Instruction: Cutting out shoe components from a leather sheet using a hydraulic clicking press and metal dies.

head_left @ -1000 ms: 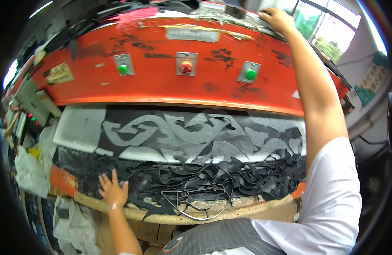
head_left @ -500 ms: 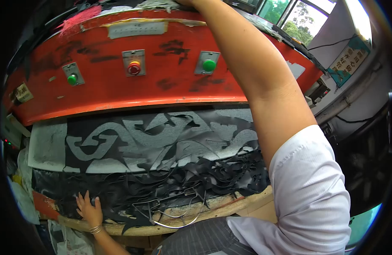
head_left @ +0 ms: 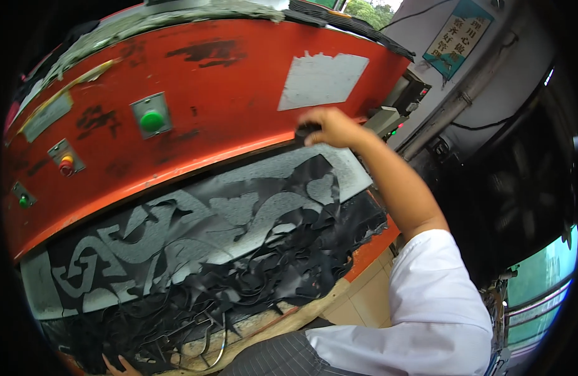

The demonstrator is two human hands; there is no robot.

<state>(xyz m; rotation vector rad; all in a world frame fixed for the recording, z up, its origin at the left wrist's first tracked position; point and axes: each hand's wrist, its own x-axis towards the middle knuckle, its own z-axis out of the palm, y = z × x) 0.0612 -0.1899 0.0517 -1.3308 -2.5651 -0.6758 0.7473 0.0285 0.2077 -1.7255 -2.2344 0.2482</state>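
Head view: one camera, looking down on a red cutting press [head_left: 226,100] over a grey cutting bed [head_left: 251,207].
Right hand [head_left: 331,127]: grip pinching a small dark piece [head_left: 306,130] at the press's lower edge.
Left hand [head_left: 116,365]: fingertips only at the bottom rim; grip cannot be told.
Black leather offcuts [head_left: 239,276]: heaped along the bed's front.
Doing it well: keep fingers clear of the press head, probably.

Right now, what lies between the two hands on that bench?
In the head view, cut-out black sheet and tangled black offcuts fill the stretch from left hand to right hand.
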